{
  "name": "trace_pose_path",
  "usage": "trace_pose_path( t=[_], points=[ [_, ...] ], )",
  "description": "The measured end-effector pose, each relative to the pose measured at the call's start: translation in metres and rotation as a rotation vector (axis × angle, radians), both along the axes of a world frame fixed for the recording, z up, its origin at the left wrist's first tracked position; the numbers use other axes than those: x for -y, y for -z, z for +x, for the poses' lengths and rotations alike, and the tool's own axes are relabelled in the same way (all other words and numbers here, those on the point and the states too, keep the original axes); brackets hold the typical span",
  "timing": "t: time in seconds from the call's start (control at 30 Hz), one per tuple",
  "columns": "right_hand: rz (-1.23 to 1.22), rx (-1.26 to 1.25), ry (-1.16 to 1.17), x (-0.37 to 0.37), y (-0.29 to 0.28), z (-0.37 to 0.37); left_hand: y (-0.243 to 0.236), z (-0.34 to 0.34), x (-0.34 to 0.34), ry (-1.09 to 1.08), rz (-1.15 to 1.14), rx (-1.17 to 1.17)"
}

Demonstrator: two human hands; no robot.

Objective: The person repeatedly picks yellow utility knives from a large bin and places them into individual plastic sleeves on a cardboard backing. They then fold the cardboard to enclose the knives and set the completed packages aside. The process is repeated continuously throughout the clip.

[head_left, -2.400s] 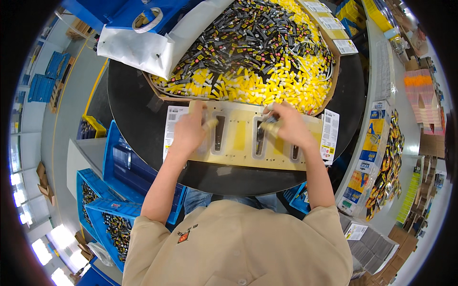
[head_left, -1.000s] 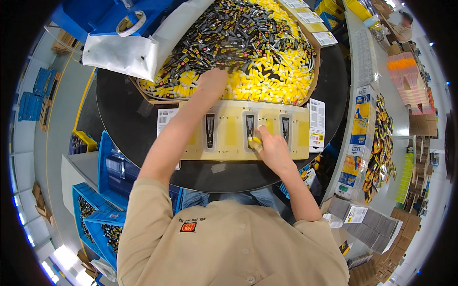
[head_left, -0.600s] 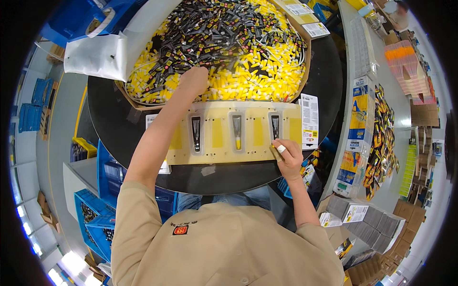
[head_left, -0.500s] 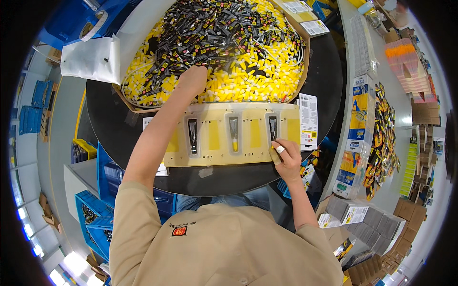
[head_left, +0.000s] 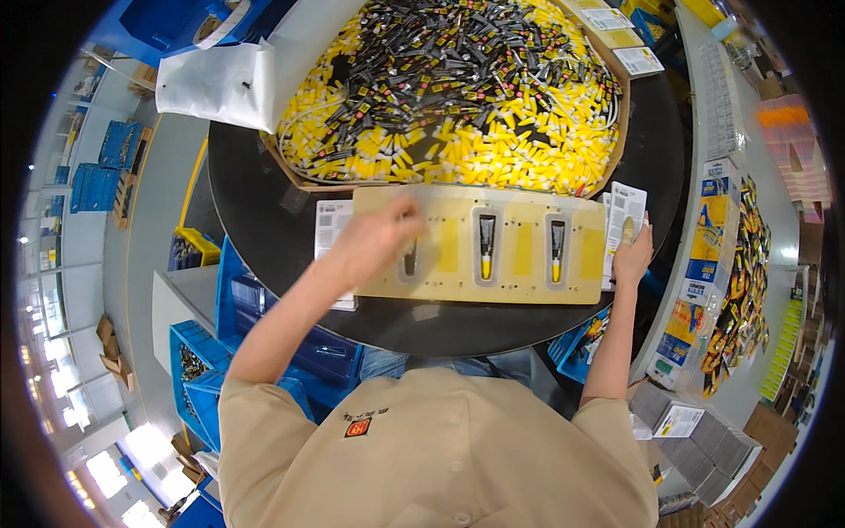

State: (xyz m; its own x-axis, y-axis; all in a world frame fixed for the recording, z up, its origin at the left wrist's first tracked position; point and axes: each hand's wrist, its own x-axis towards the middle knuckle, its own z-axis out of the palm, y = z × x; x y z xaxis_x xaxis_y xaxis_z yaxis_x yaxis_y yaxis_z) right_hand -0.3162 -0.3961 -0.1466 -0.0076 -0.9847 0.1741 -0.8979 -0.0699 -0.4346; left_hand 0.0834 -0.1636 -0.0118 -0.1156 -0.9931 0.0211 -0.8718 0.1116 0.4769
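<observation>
My left hand (head_left: 380,239), blurred by motion, is over the left slot of a pale yellow board (head_left: 458,293). Its fingers partly cover a dark tube (head_left: 410,260) there; whether they hold anything is unclear. In the middle slot, a black tube with a yellow cap (head_left: 486,246) lies in a clear blister. Another such tube (head_left: 555,250) lies in the right slot. At the board's right end, my right hand (head_left: 632,255) is closed on a white printed card (head_left: 627,209), its thumb over the card in a pale finger cover.
Beyond the board, a large cardboard tray (head_left: 625,123) holds heaped black tubes and yellow caps. More printed cards (head_left: 333,231) lie at the board's left end. A white plastic bag (head_left: 220,86) hangs at the far left. Blue bins (head_left: 201,348) stand lower left.
My left hand has come from the heap to the board's left slot. My right hand has left the right slot and taken hold of a card. A black tube now shows in the middle slot.
</observation>
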Motion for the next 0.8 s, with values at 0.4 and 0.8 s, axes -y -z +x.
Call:
trace_pose_path(
  t=[0.4, 0.8],
  points=[
    [-0.261, 0.218, -0.137, -0.102, -0.113, 0.053, 0.021, 0.05, -0.082, -0.775, 0.109, 0.155],
    [-0.094, 0.466, -0.407, -0.148, -0.073, 0.135, -0.036, 0.027, -0.074, -0.649, 0.099, -0.37]
  ],
)
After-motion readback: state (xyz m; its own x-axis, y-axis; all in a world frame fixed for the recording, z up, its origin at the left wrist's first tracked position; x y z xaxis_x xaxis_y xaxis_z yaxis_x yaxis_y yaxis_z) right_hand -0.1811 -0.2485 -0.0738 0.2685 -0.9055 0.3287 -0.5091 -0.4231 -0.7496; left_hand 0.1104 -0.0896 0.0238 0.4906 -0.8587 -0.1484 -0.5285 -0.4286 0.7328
